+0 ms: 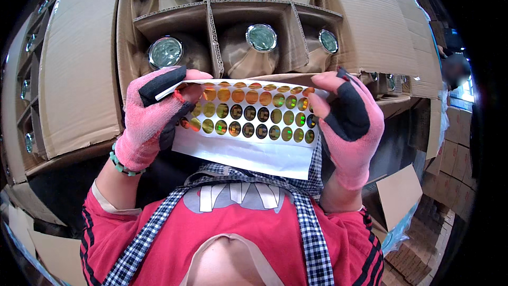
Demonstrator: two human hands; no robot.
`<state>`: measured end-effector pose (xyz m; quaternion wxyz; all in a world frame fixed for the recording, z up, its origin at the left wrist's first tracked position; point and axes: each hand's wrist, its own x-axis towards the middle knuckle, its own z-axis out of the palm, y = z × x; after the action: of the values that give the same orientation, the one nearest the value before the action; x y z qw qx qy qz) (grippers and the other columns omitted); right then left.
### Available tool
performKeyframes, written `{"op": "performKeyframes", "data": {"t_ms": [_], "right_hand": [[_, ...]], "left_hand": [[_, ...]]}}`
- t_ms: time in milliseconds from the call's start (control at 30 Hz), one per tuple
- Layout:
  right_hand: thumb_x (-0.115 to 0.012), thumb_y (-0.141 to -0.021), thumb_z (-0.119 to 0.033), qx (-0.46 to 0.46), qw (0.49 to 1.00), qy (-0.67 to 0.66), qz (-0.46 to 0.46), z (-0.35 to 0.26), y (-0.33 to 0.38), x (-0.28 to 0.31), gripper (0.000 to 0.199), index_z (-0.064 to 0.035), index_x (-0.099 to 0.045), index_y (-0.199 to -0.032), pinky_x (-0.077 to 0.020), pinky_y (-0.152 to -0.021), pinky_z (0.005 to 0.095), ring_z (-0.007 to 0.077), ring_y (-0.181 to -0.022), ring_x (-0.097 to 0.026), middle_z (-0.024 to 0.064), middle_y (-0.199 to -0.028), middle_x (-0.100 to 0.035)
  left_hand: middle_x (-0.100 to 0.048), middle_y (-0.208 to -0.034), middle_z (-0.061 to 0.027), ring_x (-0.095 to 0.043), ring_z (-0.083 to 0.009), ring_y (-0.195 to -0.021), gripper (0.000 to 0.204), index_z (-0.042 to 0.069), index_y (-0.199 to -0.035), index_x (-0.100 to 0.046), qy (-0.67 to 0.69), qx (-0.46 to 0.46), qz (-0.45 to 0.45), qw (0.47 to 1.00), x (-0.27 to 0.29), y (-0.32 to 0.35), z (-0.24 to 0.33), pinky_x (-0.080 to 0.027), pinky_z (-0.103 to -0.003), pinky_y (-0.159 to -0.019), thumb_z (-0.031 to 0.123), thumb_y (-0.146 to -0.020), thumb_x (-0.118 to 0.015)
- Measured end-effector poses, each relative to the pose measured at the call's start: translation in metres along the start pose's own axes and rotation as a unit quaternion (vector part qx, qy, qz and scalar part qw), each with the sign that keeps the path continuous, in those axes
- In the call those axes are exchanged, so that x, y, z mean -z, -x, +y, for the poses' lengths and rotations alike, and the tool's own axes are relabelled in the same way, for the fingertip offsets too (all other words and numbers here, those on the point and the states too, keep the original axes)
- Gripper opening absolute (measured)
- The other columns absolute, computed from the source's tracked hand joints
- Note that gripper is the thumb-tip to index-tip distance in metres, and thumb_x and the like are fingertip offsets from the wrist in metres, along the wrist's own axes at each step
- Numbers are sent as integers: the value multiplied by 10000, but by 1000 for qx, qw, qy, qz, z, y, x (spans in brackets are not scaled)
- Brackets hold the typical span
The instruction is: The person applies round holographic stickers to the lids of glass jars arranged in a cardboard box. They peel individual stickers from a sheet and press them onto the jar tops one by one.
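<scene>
A white sheet of round, shiny gold hologram stickers (243, 151) is stretched between my two hands in front of my chest. Its upper rows carry the stickers, while the lower strip is plain white. My left hand (151, 114), in a pink glove with black finger parts, pinches the left edge, where a narrow white strip sticks out by the fingers. At the upper right corner, my right hand (352, 119), gloved the same way, grips the sheet between thumb and fingers. Just beyond the sheet, glass bottles (262, 37) stand upright in an open cardboard box (365, 32).
Cardboard dividers (211, 32) separate the bottles. A wide box flap (79, 69) lies to the left, beside another box of bottles (26, 90). Stacked cartons (455, 153) and an open flap (399, 196) are at the right. Another person (456, 69) appears far right.
</scene>
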<state>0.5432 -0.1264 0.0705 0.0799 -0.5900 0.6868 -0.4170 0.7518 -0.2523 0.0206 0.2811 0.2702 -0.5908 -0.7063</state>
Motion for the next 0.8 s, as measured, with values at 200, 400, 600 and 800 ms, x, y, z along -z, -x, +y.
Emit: {"op": "performKeyframes", "data": {"t_ms": [200, 400, 600, 800], "right_hand": [[-608, -625, 82, 53, 994, 83, -47, -2, -4, 3, 160, 22, -563, -766, -426, -751, 288, 211, -802, -567, 95, -785, -585], [-598, -591, 85, 106, 985, 134, -35, 1, -2, -2, 141, 10, -529, -688, -420, -781, 320, 238, -839, -566, 99, -808, -590], [-641, -647, -27, -11, 999, -36, -5, 36, -19, 15, 114, -13, -573, -738, -412, -813, 328, 204, -961, -521, 121, -1081, -529], [-647, -634, -94, 37, 946, 282, -156, 118, -52, 12, 112, -68, -597, -730, -352, -882, 414, 325, -1079, -416, 129, -1171, -471]], "left_hand": [[-603, -875, -66, -535, -86, -759, 190, -34, -914, -607, 14, 6, -8, 1000, 0, 1, 1, -427, -205, -670, 64, -760, -555], [-603, -870, -66, -532, -85, -764, 186, -38, -903, -605, 61, -14, -11, 998, 0, -1, -7, -428, -208, -687, 47, -754, -533], [-594, -847, -54, -532, -84, -758, 216, -44, -908, -603, 28, -18, -37, 999, -3, -2, -4, -430, -206, -690, 18, -729, -500], [-597, -831, -61, -539, -85, -755, 192, -39, -905, -605, 60, -17, -52, 997, -2, -4, -11, -442, -214, -689, 1, -740, -516]]}}
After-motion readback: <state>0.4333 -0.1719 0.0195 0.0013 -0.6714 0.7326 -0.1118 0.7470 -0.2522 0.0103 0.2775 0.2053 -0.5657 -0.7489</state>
